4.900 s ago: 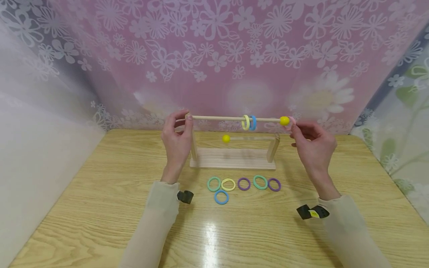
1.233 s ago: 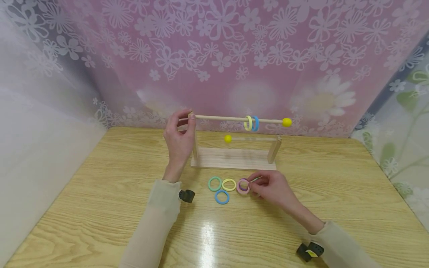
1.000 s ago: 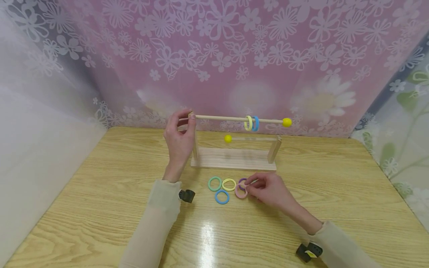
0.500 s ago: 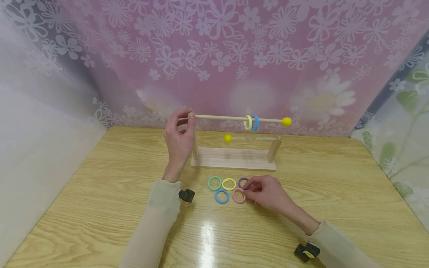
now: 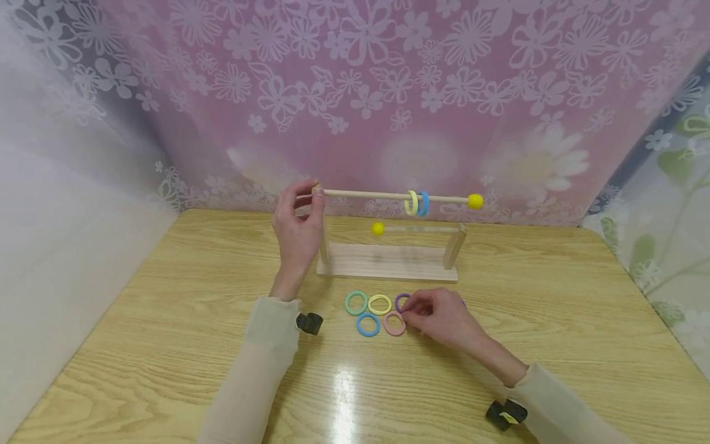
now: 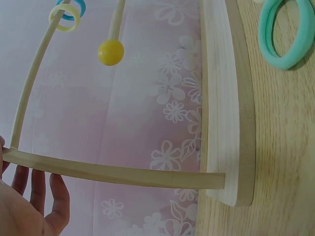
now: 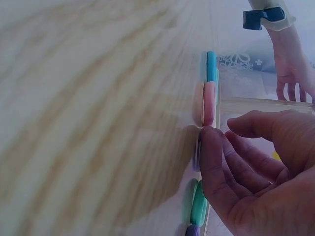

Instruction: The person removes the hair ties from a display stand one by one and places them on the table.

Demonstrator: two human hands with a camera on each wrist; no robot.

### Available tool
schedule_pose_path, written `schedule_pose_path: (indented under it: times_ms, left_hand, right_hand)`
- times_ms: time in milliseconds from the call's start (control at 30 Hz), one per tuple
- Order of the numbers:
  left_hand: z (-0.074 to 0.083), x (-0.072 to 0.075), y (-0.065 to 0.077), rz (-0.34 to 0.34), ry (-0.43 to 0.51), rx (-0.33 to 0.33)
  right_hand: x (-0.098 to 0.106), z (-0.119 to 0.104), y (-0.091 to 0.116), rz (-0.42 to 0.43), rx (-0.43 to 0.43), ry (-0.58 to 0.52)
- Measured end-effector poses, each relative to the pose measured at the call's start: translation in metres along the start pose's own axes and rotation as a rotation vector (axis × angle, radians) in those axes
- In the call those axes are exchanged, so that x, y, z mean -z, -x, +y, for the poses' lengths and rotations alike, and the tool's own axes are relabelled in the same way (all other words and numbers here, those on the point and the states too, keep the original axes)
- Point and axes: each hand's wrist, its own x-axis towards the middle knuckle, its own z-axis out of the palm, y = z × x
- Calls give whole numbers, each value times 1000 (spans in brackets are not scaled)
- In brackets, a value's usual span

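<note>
My left hand (image 5: 299, 228) grips the top of the left post of a wooden rack (image 5: 388, 262), fingers behind and thumb in front. The rack's upper rod carries a pale yellow ring (image 5: 410, 203) and a blue ring (image 5: 423, 204), with a yellow ball (image 5: 475, 201) at its right end. My right hand (image 5: 444, 314) is low over the table beside a pink ring (image 5: 394, 323), which lies flat. In the right wrist view a gap shows between thumb and fingers, with no ring held there. A purple ring (image 5: 403, 303) is partly hidden behind the fingertips.
Left of the pink ring lie a green ring (image 5: 356, 303), a yellow ring (image 5: 379, 304) and a blue ring (image 5: 368, 324). In the right wrist view another green ring (image 7: 199, 204) lies near the right hand. The rack's lower rod ends in a yellow ball (image 5: 378, 229).
The right hand brought the pink ring down from the upper rod's ball end, slid it past the purple ring, set it beside the blue ring and let go. The left hand stayed on the post.
</note>
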Motion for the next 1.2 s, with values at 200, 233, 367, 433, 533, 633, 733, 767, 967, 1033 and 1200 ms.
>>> schedule_pose_path:
  times_ms: [200,233,367,433,533,633,733,767,967,1033,1200]
  left_hand:
    - [1,-1,1,2,-8,6]
    - [1,-1,1,1,-6,3]
    - [-1,1,1,-9,7,-12]
    - [-1,1,1,-14,10,-21]
    - [-2,2,1,-17,7,-32]
    - [-2,1,0,-12,1,-30]
    - [-1,1,0,-6,0,-19]
    - [-1,0,-1,-4,0,-14]
    - [0,0,-2,-16,9,17]
    - [1,1,-2,-23,22,36]
    - [3,5,-6,-40,48,73]
  right_hand:
    - [5,-1,0,44,-1,-4]
    - [6,-2,0,58,3,3]
    - [10,-1,-1,100,21,3]
    - [11,-1,0,122,31,-8]
    - [14,-1,0,158,40,-39]
    - [16,0,0,206,48,-53]
    - [19,1,-1,250,63,-28]
    - [19,2,-1,266,72,-15]
    - [25,4,-3,325,107,3]
    - [27,4,-4,332,110,-10]
    - [31,1,-7,374,122,-6]
